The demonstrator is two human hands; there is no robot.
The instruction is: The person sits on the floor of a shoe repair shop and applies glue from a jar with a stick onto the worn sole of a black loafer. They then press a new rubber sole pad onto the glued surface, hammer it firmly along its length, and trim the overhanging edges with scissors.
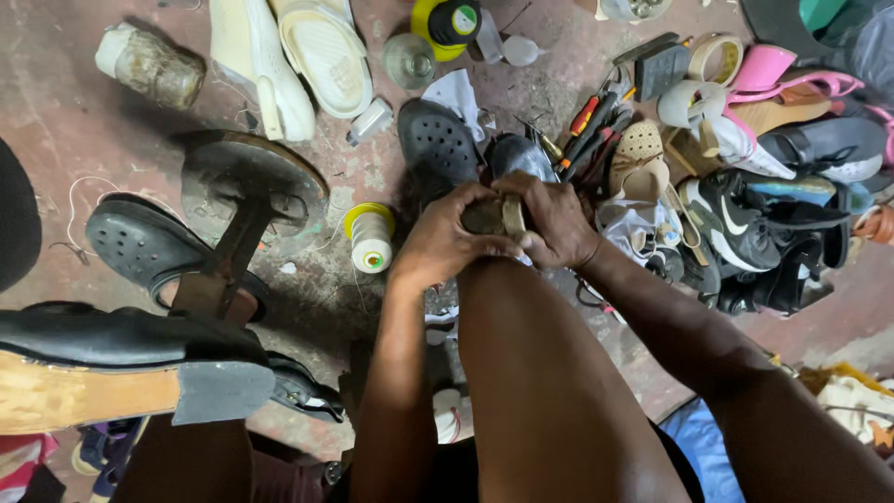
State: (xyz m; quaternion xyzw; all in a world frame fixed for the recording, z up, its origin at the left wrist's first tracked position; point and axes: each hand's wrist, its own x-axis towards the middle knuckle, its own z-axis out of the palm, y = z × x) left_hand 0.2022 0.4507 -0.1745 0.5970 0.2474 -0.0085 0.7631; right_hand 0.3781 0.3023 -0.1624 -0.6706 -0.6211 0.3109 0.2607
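Both my hands meet on top of my raised knee, gripping a small worn brown shoe piece (496, 216) with a pale strap band. My left hand (445, 235) wraps it from the left, fingers curled over the top. From the right, my right hand (554, 219) closes over it, thumb pressing on the band. Most of the piece is hidden under my fingers. A black perforated clog (436, 147) and a dark shiny shoe (521, 156) lie on the floor just beyond my hands.
A thread spool (371, 237) with a yellow top stands left of my hands. An iron shoe last stand (244, 200) and another black clog (140, 244) lie left. A black shoe with a wooden sole (112, 365) sits at lower left. Hand tools (589, 126) and piled shoes (745, 205) fill the right.
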